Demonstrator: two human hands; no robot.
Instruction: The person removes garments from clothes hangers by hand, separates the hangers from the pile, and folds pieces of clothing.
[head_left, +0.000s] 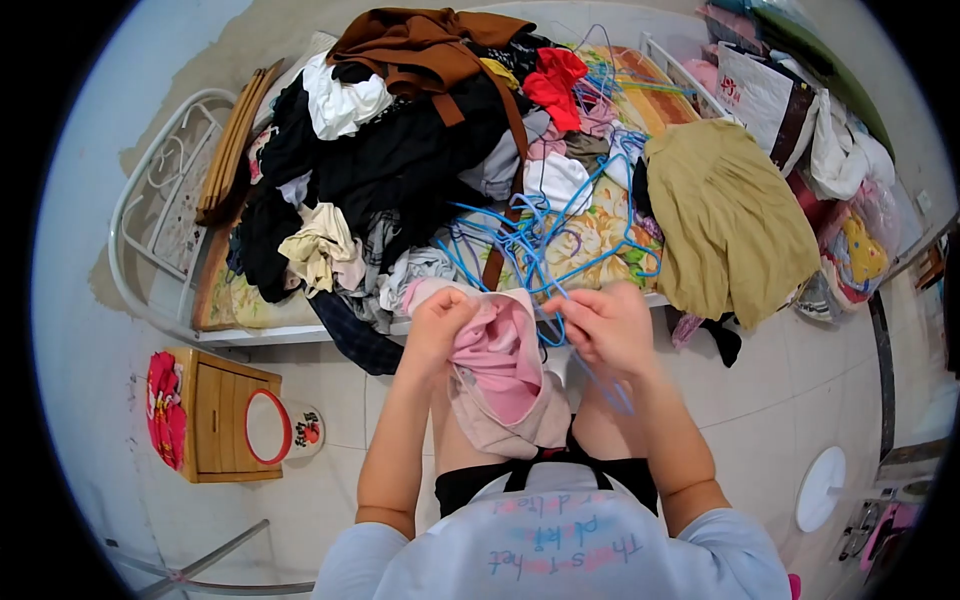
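Note:
My left hand (440,325) is closed on the edge of a pink garment (500,365), which hangs over my lap with its opening facing up. In my right hand (603,328) is a blue clothes hanger (607,388), gripped by the fingers; its lower part is blurred. The hanger is beside the garment's right edge. Just beyond my hands, a tangle of blue hangers (535,235) lies on the flowered mattress (605,225).
A pile of dark clothes (400,150) covers the bed's left half, with a brown garment (410,45) on top. An olive skirt (730,215) drapes over the bed's front right edge. A wooden cabinet (225,400) and white bin (302,430) stand at left.

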